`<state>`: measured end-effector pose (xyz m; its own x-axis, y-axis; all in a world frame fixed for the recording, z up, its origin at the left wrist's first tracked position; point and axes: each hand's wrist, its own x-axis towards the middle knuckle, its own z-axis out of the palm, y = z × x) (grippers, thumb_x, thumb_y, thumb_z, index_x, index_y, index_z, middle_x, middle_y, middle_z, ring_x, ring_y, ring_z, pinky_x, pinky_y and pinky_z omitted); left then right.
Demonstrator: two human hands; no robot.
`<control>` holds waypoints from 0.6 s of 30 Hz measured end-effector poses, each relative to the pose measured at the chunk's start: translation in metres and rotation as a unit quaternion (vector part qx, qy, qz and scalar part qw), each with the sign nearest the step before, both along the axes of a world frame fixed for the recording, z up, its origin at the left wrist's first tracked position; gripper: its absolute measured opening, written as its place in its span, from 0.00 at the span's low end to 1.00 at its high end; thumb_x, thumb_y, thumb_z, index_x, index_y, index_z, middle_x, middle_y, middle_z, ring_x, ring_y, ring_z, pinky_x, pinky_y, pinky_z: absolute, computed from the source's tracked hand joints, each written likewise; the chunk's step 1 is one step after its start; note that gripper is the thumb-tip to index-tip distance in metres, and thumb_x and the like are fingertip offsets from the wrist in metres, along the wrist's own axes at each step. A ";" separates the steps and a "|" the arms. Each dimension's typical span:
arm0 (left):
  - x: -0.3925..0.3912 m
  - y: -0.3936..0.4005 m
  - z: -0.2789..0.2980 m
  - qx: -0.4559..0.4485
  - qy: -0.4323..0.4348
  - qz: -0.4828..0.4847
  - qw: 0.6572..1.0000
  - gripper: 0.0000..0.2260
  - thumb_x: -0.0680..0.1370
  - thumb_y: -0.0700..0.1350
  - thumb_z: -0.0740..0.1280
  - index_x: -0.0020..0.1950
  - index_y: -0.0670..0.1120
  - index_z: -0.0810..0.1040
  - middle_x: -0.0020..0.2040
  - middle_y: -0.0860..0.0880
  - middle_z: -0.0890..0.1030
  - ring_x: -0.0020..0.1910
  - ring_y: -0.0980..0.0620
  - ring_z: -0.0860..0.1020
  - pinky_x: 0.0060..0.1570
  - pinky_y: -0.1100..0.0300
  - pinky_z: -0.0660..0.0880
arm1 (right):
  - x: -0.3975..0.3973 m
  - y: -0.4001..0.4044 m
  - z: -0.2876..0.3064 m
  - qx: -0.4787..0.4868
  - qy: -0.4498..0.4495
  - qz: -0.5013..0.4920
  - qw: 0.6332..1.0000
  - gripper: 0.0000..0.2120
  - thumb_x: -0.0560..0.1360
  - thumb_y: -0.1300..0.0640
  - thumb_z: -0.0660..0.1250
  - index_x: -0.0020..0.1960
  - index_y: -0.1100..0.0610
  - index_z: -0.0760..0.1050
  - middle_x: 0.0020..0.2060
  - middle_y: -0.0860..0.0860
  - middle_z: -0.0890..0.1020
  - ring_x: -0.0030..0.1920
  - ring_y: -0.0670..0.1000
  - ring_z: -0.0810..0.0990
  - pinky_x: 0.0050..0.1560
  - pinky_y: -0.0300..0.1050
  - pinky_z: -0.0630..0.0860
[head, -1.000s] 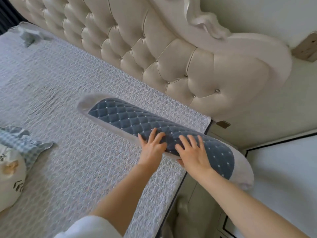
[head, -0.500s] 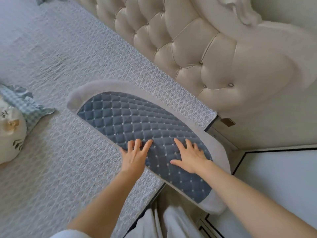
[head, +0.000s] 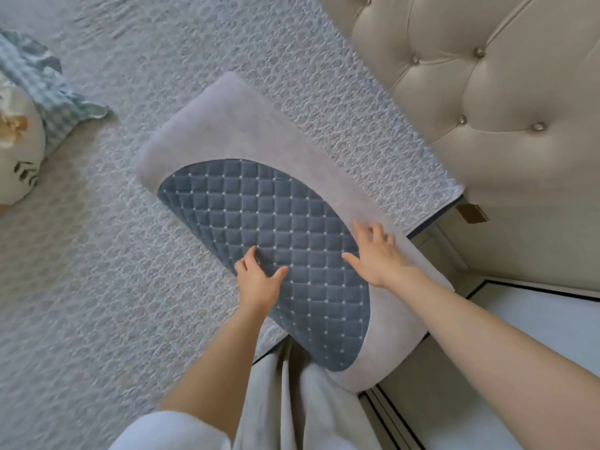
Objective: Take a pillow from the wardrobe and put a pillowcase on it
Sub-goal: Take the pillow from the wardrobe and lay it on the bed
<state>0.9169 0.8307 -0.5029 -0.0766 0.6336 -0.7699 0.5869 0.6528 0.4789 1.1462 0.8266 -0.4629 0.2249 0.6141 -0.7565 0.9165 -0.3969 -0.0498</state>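
A long pillow (head: pixel 227 134) with a grey border and a blue quilted panel lies flat across the corner of the bed, its near end overhanging the mattress edge. My left hand (head: pixel 258 279) rests on the near left edge of the blue panel, fingers spread and thumb out. On the panel's right side, by the grey border, my right hand (head: pixel 378 254) presses down with straight spread fingers. Neither hand grips anything.
The textured grey bedspread (head: pixel 130 287) covers the bed. A cream tufted headboard (head: pixel 487 108) stands at the upper right. A blue checked cloth (head: pixel 52 92) and a white patterned cushion (head: pixel 16 151) lie at the left edge. White floor (head: pixel 535 319) shows at the right.
The pillow has turned from lying on its edge to lying flat, blue panel up. Both hands have stayed on it, and my view has moved closer and tilted down.
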 end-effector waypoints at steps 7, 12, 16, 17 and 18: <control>-0.007 -0.004 -0.029 -0.076 -0.005 0.249 0.966 0.47 0.71 0.53 0.76 0.79 0.48 0.47 0.78 0.42 0.55 0.75 0.38 0.60 0.71 0.40 0.62 | 0.015 0.029 -0.027 0.107 -0.068 -0.037 0.991 0.35 0.77 0.38 0.59 0.75 0.56 0.50 0.70 0.61 0.58 0.67 0.66 0.61 0.63 0.62 0.66; -0.015 -0.013 -0.050 -0.197 -0.110 0.287 0.931 0.49 0.69 0.62 0.73 0.79 0.55 0.45 0.80 0.47 0.57 0.75 0.37 0.61 0.67 0.28 0.61 | 0.030 0.055 -0.043 0.100 0.046 -0.194 0.975 0.39 0.74 0.33 0.55 0.76 0.54 0.52 0.72 0.59 0.62 0.70 0.65 0.63 0.68 0.65 0.61; -0.013 -0.012 -0.051 -0.187 -0.144 0.321 0.917 0.54 0.62 0.61 0.78 0.78 0.60 0.45 0.79 0.48 0.58 0.75 0.37 0.62 0.62 0.25 0.65 | 0.033 0.061 -0.048 0.097 0.056 -0.222 0.969 0.36 0.74 0.31 0.53 0.72 0.56 0.62 0.69 0.57 0.66 0.67 0.63 0.66 0.66 0.65 0.64; -0.011 -0.010 -0.049 -0.187 -0.151 0.333 0.912 0.56 0.58 0.60 0.79 0.77 0.61 0.47 0.79 0.48 0.59 0.74 0.37 0.63 0.60 0.25 0.66 | 0.032 0.061 -0.048 0.096 0.042 -0.212 0.972 0.34 0.75 0.32 0.53 0.71 0.56 0.62 0.69 0.57 0.66 0.67 0.63 0.65 0.66 0.65 0.63; -0.010 -0.009 -0.048 -0.188 -0.158 0.341 0.907 0.58 0.56 0.60 0.80 0.77 0.61 0.49 0.78 0.48 0.60 0.74 0.36 0.63 0.59 0.25 0.67 | 0.030 0.062 -0.047 0.099 0.029 -0.202 0.974 0.33 0.76 0.33 0.52 0.70 0.56 0.62 0.69 0.56 0.65 0.67 0.63 0.64 0.66 0.64 0.62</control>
